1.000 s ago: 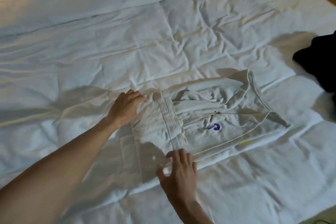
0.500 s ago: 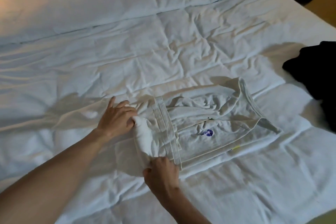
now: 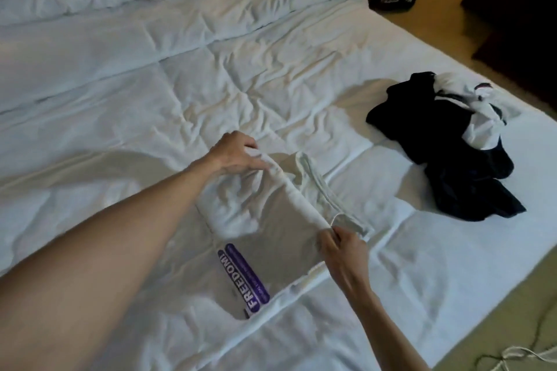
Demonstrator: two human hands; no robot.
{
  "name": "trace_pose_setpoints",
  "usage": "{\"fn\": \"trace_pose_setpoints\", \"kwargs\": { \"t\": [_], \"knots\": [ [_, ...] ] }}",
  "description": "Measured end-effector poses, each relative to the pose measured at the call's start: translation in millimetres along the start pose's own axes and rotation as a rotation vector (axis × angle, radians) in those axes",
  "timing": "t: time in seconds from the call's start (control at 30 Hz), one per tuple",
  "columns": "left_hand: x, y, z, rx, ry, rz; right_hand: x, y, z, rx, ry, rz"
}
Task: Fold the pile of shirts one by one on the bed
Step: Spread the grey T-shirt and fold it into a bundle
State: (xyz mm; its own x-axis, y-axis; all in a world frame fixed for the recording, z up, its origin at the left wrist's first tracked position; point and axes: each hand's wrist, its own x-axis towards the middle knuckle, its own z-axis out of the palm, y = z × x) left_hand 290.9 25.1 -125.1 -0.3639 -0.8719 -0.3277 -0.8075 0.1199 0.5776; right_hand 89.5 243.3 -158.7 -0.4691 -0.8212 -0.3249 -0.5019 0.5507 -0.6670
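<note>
White bed (image 3: 180, 75) carries a white shirt (image 3: 265, 220) near centre, purple "FREEDOM!" print on its near part, and a dark pile of shirts (image 3: 452, 159) far right. Left hand (image 3: 238, 156) and right hand (image 3: 343, 253) each hold one end of the shirt's folded edge, fingers curled round cloth.

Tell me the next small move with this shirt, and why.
Probably carry the lifted edge on across and lay it flat. Both hands pinch the white shirt along one raised fold: left hand at the far end, right hand at the near end. The part with the purple print lies flat on the bed.
</note>
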Motion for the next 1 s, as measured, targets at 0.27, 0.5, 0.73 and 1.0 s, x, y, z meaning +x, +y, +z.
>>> {"fn": "trace_pose_setpoints", "kwargs": {
  "t": [0.27,0.5,0.73,1.0],
  "knots": [
    [44.9,4.0,66.0,-0.091,0.011,-0.152,40.3,52.4,-6.1,0.117,-0.091,0.007],
    [78.7,30.8,69.9,-0.339,0.093,-0.124,57.2,53.6,-27.0,0.269,0.146,0.131],
    [46.7,34.2,130.0,0.133,0.441,-0.050,38.4,64.1,-13.6,0.175,0.136,0.279],
    [-107.2,75.3,259.2,0.113,0.275,0.112,92.3,72.0,-49.5,0.152,-0.110,0.216]
  ]
}}
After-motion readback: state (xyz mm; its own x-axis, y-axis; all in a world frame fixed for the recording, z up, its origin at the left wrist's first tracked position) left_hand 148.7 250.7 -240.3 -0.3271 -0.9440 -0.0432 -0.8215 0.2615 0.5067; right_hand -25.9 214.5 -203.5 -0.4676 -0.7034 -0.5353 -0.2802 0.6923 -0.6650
